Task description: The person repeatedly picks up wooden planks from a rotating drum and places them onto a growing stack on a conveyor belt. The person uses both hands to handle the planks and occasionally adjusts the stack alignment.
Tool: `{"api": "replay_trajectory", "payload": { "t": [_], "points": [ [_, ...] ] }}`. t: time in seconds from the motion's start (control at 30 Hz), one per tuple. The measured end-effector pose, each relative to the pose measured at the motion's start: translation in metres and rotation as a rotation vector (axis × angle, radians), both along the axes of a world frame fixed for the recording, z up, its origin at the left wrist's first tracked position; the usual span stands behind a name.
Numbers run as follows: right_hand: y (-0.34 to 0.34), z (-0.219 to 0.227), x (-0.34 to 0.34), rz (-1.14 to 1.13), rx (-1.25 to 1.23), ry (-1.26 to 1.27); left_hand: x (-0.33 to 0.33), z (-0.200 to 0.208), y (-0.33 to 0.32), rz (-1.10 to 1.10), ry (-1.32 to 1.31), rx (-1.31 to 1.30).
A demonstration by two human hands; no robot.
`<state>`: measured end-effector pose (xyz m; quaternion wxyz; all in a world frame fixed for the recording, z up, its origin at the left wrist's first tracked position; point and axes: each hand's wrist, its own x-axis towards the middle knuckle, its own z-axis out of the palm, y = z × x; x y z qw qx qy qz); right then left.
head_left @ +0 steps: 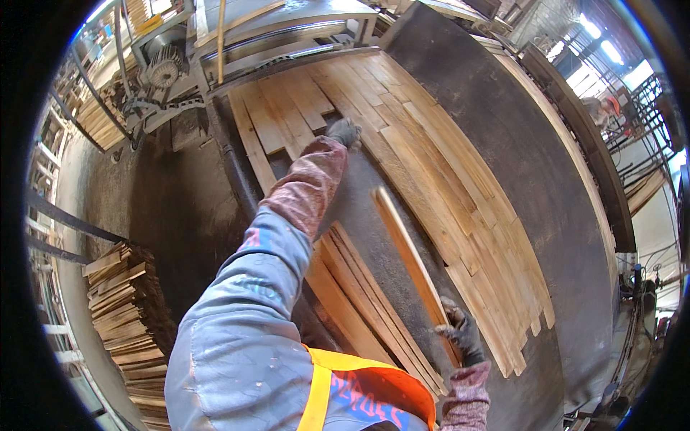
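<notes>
- Nearest is the gloved right hand [460, 332], fingers closed round the near end of a long pale wooden slat [410, 258] angled up over the dark grey conveyor belt [496, 136]
- Gloved left hand [343, 132] reaches far up the belt, resting on the row of light wooden planks [431, 165]; whether it grips I cannot tell
- Best kept low, that slat, and steadied before lifting clear of the small plank stack [359, 294] beside the belt

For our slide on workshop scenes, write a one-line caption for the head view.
Gloved left hand reaches onto wooden slats on a dark belt while the right hand grips one slat.
</notes>
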<state>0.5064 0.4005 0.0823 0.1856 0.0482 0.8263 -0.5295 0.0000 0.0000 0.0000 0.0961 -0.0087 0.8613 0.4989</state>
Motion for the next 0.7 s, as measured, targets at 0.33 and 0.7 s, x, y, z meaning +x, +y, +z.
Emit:
{"api": "replay_trajectory", "payload": {
  "t": [0.33,0.7],
  "points": [
    [-0.155,-0.034,-0.263,-0.031,0.318,0.288,0.124,0.039,-0.096,-0.139,0.291,0.075],
    [-0.012,0.003,0.006,-0.254,0.548,0.239,0.045,-0.032,0.013,-0.308,0.748,-0.607]
  ]
}}
